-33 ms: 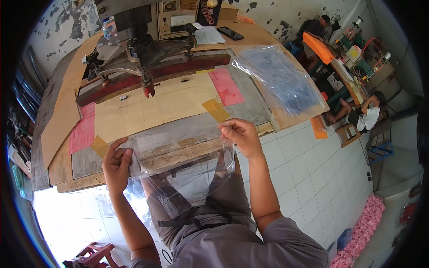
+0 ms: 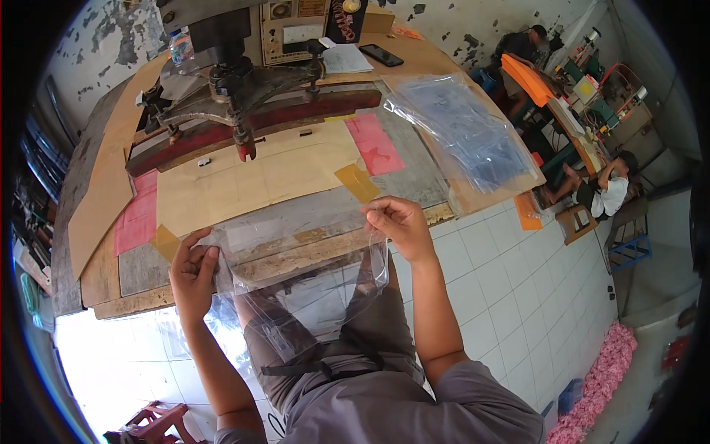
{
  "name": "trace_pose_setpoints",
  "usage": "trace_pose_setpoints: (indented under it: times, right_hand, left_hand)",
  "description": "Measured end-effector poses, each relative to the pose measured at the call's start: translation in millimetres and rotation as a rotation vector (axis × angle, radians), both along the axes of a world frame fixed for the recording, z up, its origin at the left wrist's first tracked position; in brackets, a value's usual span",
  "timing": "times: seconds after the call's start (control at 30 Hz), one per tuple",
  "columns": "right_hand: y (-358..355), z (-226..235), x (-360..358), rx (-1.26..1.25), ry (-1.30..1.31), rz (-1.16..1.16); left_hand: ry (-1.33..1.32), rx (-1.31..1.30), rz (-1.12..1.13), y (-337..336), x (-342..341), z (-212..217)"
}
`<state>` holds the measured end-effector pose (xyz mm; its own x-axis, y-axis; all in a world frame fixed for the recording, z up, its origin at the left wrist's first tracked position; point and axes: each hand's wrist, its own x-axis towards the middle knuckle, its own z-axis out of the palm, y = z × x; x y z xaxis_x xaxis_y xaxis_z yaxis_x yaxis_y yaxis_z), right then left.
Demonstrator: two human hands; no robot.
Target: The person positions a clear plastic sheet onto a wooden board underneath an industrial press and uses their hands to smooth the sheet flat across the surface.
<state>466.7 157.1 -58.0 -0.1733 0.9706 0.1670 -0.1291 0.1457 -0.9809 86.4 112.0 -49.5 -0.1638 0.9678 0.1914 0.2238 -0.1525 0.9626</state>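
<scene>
A clear plastic sheet stretches between my two hands at the table's front edge, its lower part drooping over my lap. My left hand pinches its left end between thumb and fingers. Its right end is gripped by my right hand, thumb pressed against the curled fingers. Just beyond them lies a tan board with pink pieces at both ends and amber tape at its near corners. Over the board's far side hangs a press with a long red bar.
Clear plastic sheets are stacked on a board at the right of the table. A phone and papers lie at the back. A red stool stands lower left. Two people are at another bench to the right.
</scene>
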Motion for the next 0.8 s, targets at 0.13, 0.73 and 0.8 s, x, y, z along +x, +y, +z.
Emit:
trace_pose_setpoints:
  times: [0.13, 0.73, 0.8]
  right_hand:
    - [0.1, -1.4, 2.4, 0.005, 0.004, 0.008]
    - [-1.8, 0.7, -0.2, 0.011, -0.049, -0.04]
    - [-1.4, 0.2, -1.0, 0.015, -0.034, -0.043]
  left_hand:
    - [0.007, 0.01, -0.019, 2.0, -1.6, -4.0]
    - [0.019, 0.051, 0.021, -0.7, 1.3, -0.2]
    - [0.021, 0.055, 0.025, -1.3, 1.0, -0.8]
